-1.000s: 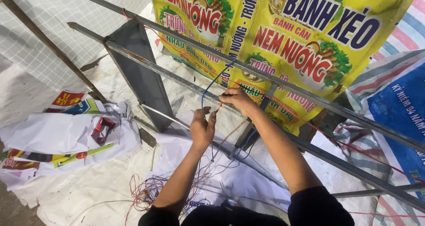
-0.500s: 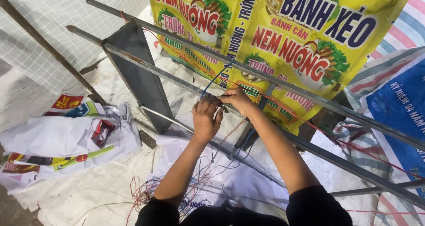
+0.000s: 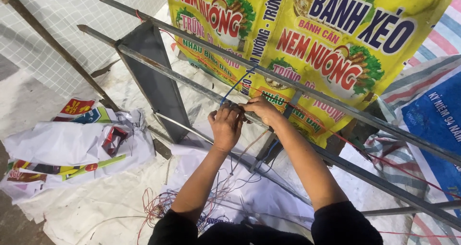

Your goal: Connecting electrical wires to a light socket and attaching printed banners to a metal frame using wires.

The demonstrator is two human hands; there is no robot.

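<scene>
Two hands work at one grey metal bar (image 3: 192, 84). The left hand (image 3: 225, 126) and the right hand (image 3: 261, 110) are both closed on the bar, fingers curled, pinching perhaps a thin blue wire (image 3: 235, 85) that rises just above them; fingertips are hidden. Below the grip lies a loose tangle of red wires (image 3: 156, 206), and behind it a glossy yellow banner (image 3: 312, 43).

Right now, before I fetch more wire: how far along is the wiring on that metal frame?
Done: a blue wire already runs between the bars. In hand: left hand and right hand work at one spot on the metal bar. Left: loose red and blue wires lie tangled below.
</scene>
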